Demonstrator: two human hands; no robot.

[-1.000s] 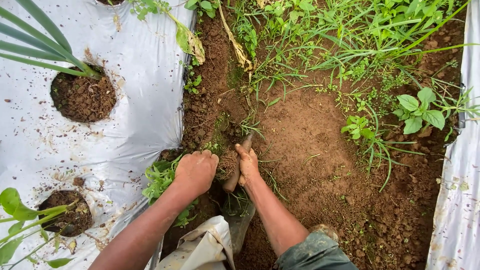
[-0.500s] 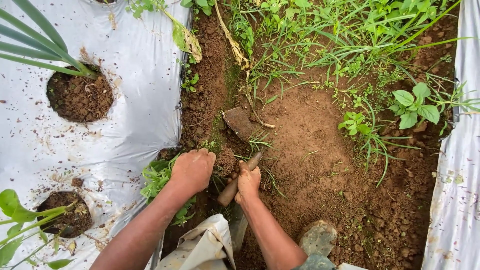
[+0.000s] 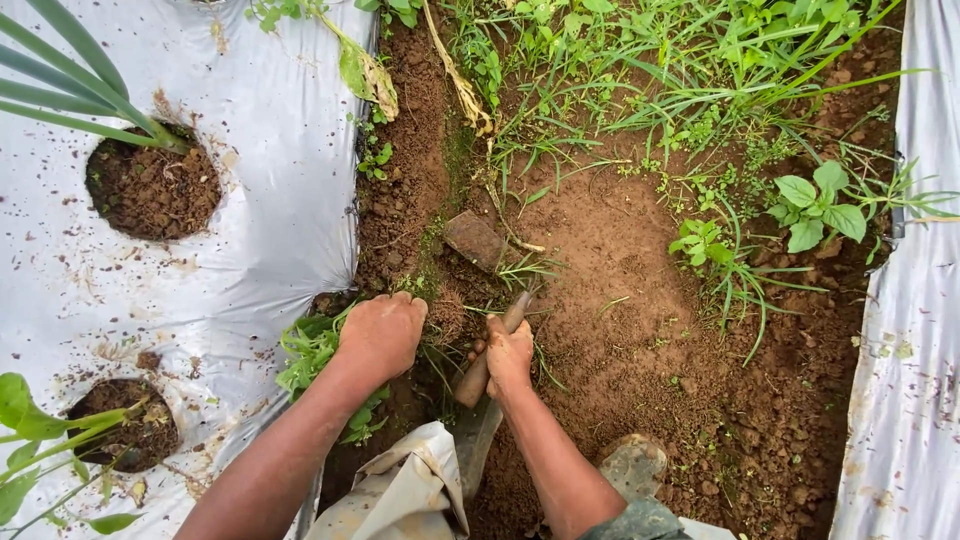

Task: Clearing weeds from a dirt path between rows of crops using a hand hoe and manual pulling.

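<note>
My right hand (image 3: 508,355) is closed around the wooden handle (image 3: 516,312) of a small hoe. The hoe's rusty blade (image 3: 472,238) rests in the brown soil of the furrow, just ahead of the hand. My left hand (image 3: 383,332) is clenched on a clump of green weeds (image 3: 308,350) at the edge of the silver plastic mulch (image 3: 260,200). The two hands are about a hand's width apart, with loose soil and grass roots between them.
Two soil-filled planting holes (image 3: 152,188) (image 3: 135,428) in the left mulch hold long green leaves. Thick grass and weeds (image 3: 700,90) cover the far furrow. Another mulch sheet (image 3: 920,350) lines the right edge. A muddy boot (image 3: 632,465) and pale cloth (image 3: 400,490) lie near me.
The hoe blade, hidden near my hands a second ago, now lies out ahead in the soil. My right hand has slid back along the handle. The left hand stays on the weeds.
</note>
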